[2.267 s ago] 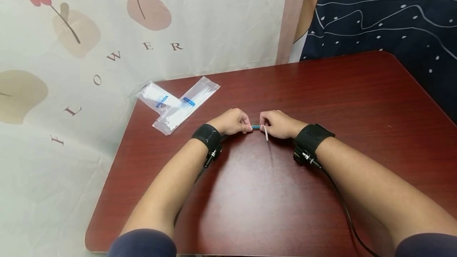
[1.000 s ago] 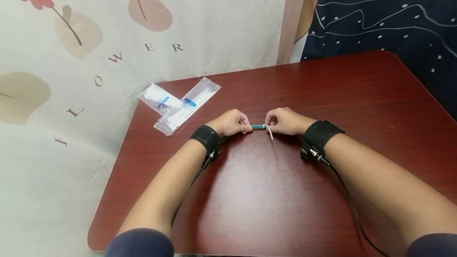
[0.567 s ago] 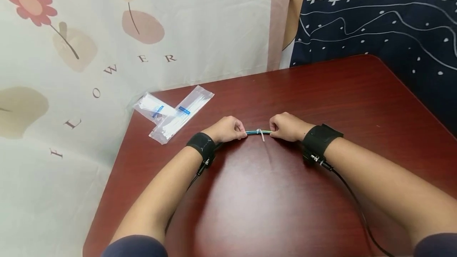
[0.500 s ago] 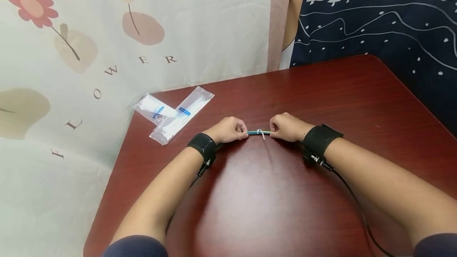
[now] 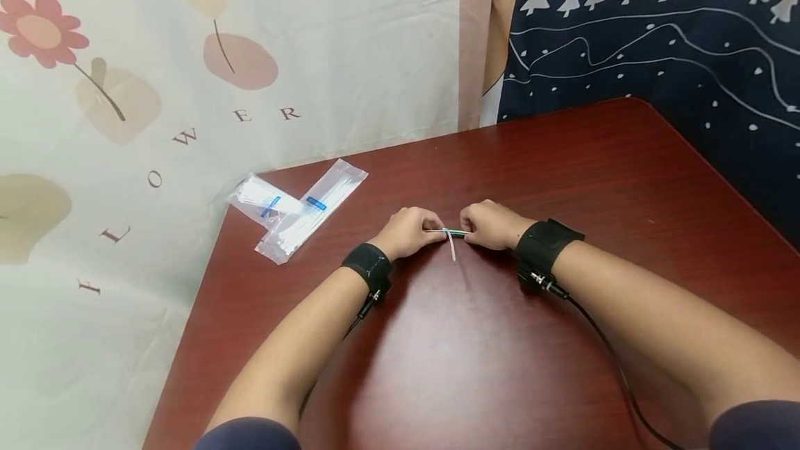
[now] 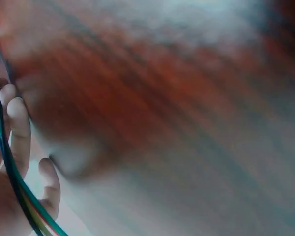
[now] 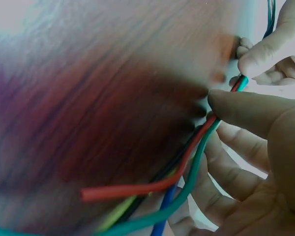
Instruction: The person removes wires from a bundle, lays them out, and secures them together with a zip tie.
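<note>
My left hand (image 5: 409,232) pinches a bundle of coloured wires (image 5: 459,233) between thumb and fingers, right beside a white cable tie (image 5: 453,248). The tie loops round the bundle, its loose tail hanging toward me. Just to the right, my right hand (image 5: 494,225) pinches the same bundle. In the right wrist view, red (image 7: 187,164), green, yellow, blue and black wire ends fan out below my right thumb (image 7: 250,110). The left wrist view has the wires (image 6: 10,164) running across my left palm; the tie is not visible there.
Two clear plastic bags (image 5: 312,210) of white cable ties lie crossed at the back left of the red-brown table (image 5: 575,172). Black straps with cameras circle both wrists, and a black cable (image 5: 609,346) trails from the right one. Printed cloths hang behind the table.
Earlier my right fingers were at the tie, then slid off it to the right along the wires. Now my left hand has moved right, up to the tie, and the hands are closer together.
</note>
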The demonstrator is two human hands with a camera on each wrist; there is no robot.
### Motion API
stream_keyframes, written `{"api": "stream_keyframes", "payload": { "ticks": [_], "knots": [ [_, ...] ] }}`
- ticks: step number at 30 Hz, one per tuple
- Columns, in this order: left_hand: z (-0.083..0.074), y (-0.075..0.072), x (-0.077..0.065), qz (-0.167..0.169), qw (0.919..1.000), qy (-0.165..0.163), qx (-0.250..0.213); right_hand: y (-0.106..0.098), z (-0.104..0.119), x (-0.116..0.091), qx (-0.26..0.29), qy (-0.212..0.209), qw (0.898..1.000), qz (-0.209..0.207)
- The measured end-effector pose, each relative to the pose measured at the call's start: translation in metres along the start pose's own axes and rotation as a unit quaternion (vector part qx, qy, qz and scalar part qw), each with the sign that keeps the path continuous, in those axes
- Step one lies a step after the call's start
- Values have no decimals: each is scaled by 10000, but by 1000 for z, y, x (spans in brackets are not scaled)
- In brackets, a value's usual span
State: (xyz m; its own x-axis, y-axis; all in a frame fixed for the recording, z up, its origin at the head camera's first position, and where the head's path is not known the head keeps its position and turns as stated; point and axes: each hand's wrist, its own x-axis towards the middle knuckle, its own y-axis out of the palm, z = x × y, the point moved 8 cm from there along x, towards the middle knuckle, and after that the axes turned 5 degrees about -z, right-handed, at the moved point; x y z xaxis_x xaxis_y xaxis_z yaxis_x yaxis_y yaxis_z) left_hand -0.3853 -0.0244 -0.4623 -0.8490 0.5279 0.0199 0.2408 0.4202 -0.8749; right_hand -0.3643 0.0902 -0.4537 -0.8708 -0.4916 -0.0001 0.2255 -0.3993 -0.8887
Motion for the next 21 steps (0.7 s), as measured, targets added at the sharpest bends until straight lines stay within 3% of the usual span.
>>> {"api": "stream_keyframes", "payload": {
  "ticks": [8, 21],
  "knots": [
    [-5, 5, 3, -96, 9996, 243, -89, 0, 13, 8, -124, -498, 9972, -539],
    [-7, 3, 8, -36, 9993, 222, 295, -4, 5, 13, 135, -780, 9942, -729]
  ]
}}
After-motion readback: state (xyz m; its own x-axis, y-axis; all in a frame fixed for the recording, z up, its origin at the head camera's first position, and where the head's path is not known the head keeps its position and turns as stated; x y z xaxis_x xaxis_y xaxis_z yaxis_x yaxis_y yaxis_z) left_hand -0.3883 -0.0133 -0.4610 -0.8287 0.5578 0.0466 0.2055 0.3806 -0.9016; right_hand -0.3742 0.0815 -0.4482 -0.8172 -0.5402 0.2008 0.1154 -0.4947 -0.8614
